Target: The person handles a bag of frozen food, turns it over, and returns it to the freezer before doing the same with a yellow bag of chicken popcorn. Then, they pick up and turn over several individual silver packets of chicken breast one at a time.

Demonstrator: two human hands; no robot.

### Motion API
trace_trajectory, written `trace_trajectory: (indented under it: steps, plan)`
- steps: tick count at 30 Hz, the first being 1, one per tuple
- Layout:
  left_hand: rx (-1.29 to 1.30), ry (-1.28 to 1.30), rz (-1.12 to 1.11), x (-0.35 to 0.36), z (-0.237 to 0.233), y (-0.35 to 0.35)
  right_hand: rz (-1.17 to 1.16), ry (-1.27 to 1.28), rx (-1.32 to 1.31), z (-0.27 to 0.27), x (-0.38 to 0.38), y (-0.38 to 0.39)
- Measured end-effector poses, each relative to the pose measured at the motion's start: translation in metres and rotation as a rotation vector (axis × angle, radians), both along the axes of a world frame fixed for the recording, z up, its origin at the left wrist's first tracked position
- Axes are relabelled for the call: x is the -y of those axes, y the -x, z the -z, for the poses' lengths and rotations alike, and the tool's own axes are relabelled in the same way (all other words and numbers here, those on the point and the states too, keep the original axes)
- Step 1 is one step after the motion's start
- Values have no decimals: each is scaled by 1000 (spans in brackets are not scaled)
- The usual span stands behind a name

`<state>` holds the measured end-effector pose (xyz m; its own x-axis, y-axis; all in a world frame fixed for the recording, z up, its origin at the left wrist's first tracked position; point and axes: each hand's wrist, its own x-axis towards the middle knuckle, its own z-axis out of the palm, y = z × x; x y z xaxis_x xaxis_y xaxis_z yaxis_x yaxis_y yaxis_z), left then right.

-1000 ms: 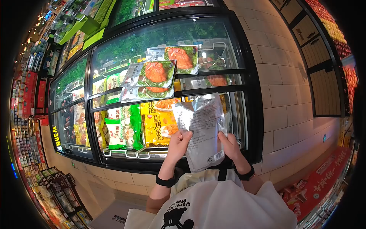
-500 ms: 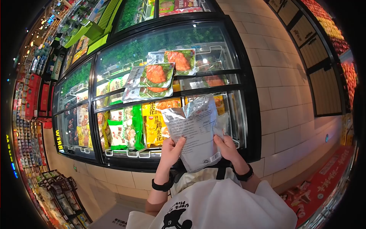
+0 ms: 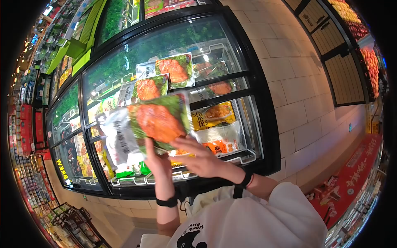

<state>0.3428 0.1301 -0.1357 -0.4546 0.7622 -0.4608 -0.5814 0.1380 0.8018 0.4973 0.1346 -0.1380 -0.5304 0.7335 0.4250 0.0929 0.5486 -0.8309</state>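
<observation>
A large silver and green packet of orange-red marinated meat (image 3: 159, 122) is tilted in front of me, its picture side facing up. My left hand (image 3: 159, 165) grips its lower edge, the thumb lying over the front. At the lower right corner, my right hand (image 3: 198, 159) is closed on the same packet, slightly blurred. Behind it, similar meat packets (image 3: 175, 70) rest on the freezer's glass and frame. One of them (image 3: 147, 90) is partly covered by the packet in my hands.
The black-framed freezer (image 3: 264, 136) has glass panels over bagged food, including yellow bags (image 3: 217, 115) and a clear bag with an orange label (image 3: 221, 142). Tiled floor (image 3: 306, 120) lies to the right, beside a red counter (image 3: 351, 177). Stocked shelves (image 3: 25, 165) stand at the left.
The packet has been turned from its grey printed back to its picture side and moved left. My right hand has come left, close to my left hand. The view has shifted slightly.
</observation>
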Motion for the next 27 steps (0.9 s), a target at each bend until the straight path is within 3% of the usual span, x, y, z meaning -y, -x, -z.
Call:
trace_trajectory:
  steps: [2, 4, 5, 6, 7, 8, 10, 12, 14, 15, 17, 18, 19, 21, 22, 23, 25, 27]
  plan:
    - [51, -174, -60, -38, 4, 23, 204, 79, -93, 56, -17, -8]
    - [61, -165, 0, -69, 2, 43, 477, 374, -98, 121, -36, -22]
    - [81, -168, 29, -84, 0, 48, 576, 746, -336, 173, -45, -30]
    - [13, -152, 38, -98, 17, 61, 704, 870, -257, 203, -55, -44]
    - [-55, -133, 48, -107, 33, 70, 790, 1140, -428, 238, -65, -54]
    - [-77, -44, 148, -112, 34, 71, 777, 1320, -841, 239, -74, -58]
    - [-174, 31, 251, -112, 55, 80, 902, 1390, -947, 274, -95, -56]
    - [-389, 109, 378, -96, 45, 82, 1039, 1451, -1059, 309, -117, -52]
    - [-548, 156, 424, -75, 27, 85, 1234, 1259, -1121, 333, -139, -44]
    - [-576, 147, 455, -63, 26, 88, 1238, 1278, -1117, 336, -149, -46]
    - [-571, 188, 517, -43, 28, 80, 1005, 1572, -904, 333, -171, -55]
    - [-541, 238, 608, -36, 27, 75, 924, 1570, -514, 320, -173, -64]
    - [-507, 289, 699, -30, 27, 67, 921, 1577, -516, 318, -170, -60]
    - [-410, 308, 781, -23, 33, 45, 934, 1010, -325, 313, -162, -53]
    - [-341, 329, 799, -21, 38, 35, 1063, 1080, -653, 302, -159, -45]
    - [-271, 347, 816, -19, 43, 26, 1062, 1071, -656, 298, -149, -44]
    - [-177, 343, 750, -14, 68, 8, 802, 1411, -1178, 293, -121, -41]
    - [-16, 340, 637, -3, 105, -1, 773, 1516, -1051, 282, -80, -40]
